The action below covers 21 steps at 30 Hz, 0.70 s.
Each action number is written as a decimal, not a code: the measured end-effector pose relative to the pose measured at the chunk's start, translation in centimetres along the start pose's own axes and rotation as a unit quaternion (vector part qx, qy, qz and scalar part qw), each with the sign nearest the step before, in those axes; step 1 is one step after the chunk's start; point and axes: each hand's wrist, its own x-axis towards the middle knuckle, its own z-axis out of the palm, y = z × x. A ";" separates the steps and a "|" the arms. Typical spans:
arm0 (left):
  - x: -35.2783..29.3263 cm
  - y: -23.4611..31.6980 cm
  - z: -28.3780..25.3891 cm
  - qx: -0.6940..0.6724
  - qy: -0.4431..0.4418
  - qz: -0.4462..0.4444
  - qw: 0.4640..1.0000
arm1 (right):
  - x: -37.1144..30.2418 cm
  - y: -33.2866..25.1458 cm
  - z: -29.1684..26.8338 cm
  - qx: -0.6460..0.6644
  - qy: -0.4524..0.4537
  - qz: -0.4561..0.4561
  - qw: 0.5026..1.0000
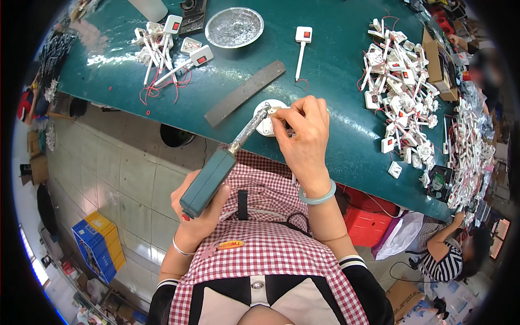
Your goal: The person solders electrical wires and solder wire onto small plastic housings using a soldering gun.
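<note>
The red-checked apron (260, 260) is closest. The right hand (306, 135) hides part of the white piece (264, 129) under its fingertips; I can't tell what they pinch. The metal bowl (238, 46) holds blurry silvery stuff. The left hand's (201, 225) fingers wrap around the green tool (208, 184).

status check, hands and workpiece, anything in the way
Left hand gripping green-handled iron, tip at white round part. Right hand at same part, pinch unclear. Grey bar nearby, apart from iron.
</note>
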 end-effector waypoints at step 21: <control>0.5 2.7 0.0 0.053 -0.012 -0.010 0.998 | 0.3 0.0 -0.2 -0.031 -0.026 -0.005 0.999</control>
